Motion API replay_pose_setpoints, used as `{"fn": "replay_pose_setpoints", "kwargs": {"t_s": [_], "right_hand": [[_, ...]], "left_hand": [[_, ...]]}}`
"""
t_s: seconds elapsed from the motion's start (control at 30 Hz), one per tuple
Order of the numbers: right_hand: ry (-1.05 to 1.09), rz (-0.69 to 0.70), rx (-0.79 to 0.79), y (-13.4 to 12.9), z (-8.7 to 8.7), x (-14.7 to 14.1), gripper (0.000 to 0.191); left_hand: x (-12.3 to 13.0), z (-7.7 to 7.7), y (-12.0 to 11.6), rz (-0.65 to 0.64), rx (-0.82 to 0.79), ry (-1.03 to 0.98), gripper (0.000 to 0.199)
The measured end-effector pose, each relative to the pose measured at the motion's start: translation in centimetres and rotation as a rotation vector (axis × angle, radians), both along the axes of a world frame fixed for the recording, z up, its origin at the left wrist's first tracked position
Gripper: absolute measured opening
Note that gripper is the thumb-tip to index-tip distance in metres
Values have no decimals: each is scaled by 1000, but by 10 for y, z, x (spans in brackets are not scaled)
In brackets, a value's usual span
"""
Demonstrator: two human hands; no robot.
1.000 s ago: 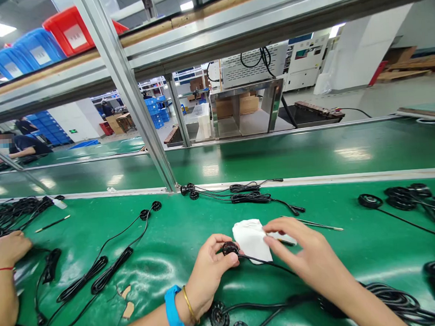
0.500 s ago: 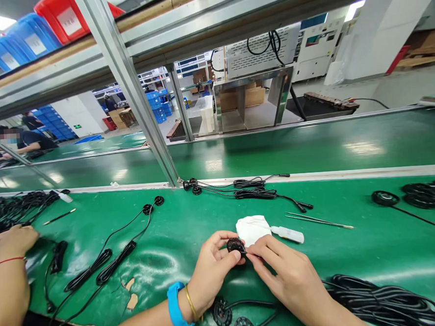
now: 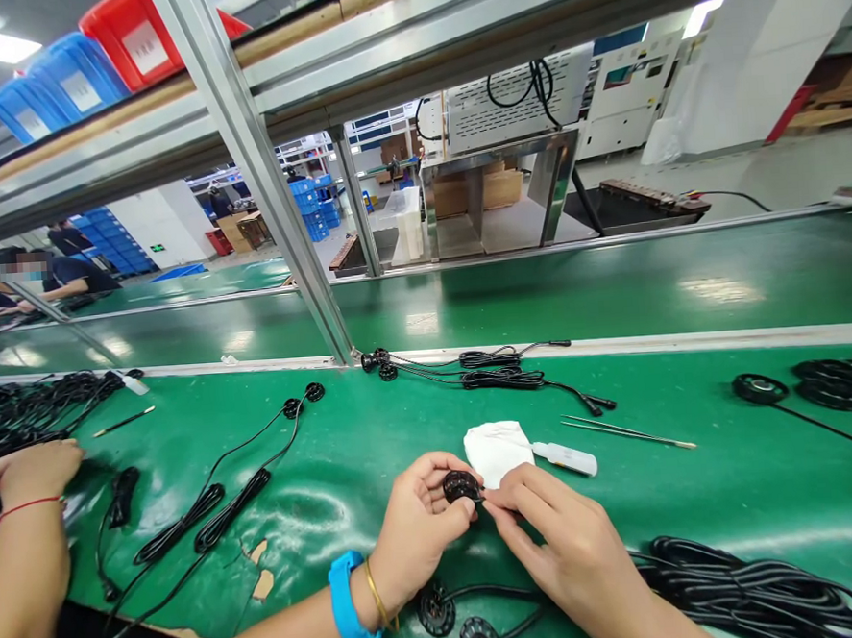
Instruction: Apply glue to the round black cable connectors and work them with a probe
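Green sheeting covers the table (image 3: 375, 428), and a metal post (image 3: 274, 193) rises from its far edge to a shelf carrying blue bins (image 3: 79, 80) and a red bin (image 3: 135, 43). Behind the frame, machinery stands on the workshop floor.

Part location: the black disc (image 3: 460, 486) is held above the table, near the white cloth (image 3: 498, 449).

Left hand (image 3: 420, 517): grip closed on the disc, thumb at the front and fingers behind.

Right hand (image 3: 565, 522): grip pinched, thumb against forefinger, on the black cable (image 3: 479, 496) just beside the disc. Most of the cable beyond this point is hidden by the hand.

Change of state: one second ago the right hand was spread beside the cloth, apart from the disc. It is now drawn in close to the disc, and the white bottle (image 3: 568, 458) and tweezers (image 3: 627, 431) show fully. Half a second ago the hands were already in nearly the same position. In effect, both hands now bear on one small area; the work appears to concern the cable at the disc and to need steadiness rather than reach.

Adjacent items: two further discs (image 3: 436, 609) lie below the hands. A co-worker's hand (image 3: 42, 474) is at far left.
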State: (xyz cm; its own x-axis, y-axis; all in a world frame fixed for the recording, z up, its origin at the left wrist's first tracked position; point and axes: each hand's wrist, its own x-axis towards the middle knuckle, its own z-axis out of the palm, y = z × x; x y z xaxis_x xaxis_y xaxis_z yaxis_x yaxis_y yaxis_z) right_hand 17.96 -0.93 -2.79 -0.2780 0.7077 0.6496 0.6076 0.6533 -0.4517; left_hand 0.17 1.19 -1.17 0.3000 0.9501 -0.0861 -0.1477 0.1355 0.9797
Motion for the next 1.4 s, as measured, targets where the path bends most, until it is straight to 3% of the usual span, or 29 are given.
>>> {"fn": "replay_pose_setpoints", "kwargs": {"t_s": [0.17,0.37,0.6,0.77,0.9,1.0,1.07,1.17,1.2,1.3,1.4], "right_hand": [[37,26,-21,-2,0,-1,12],[128,39,-34,-4,0,-4,10],[283,-11,-378,-3,7,-7,15],[360,-16,-509,-1,11,-6,22],[367,25,-620,0,20,-6,27],[287,89,-679,10,27,16,30],[156,-50,-619,21,25,46,31],[-263,-590,-435,39,12,104,35],[-320,-663,-429,44,6,121,36],[-386,-736,-447,52,-8,156,30],[-400,-717,-461,51,-14,164,18]], "left_hand": [[0,2,-3,17,57,83,26],[4,3,-11,126,193,227,29],[2,-2,-20,223,389,398,33],[1,-1,-16,177,324,390,31],[1,5,-9,87,146,195,40],[2,4,-3,43,59,104,40],[2,2,0,40,39,148,34],[3,-4,3,31,-10,241,32],[4,-5,3,29,-25,266,32],[4,-8,4,27,-28,339,33],[5,-9,3,24,2,417,33]]}}
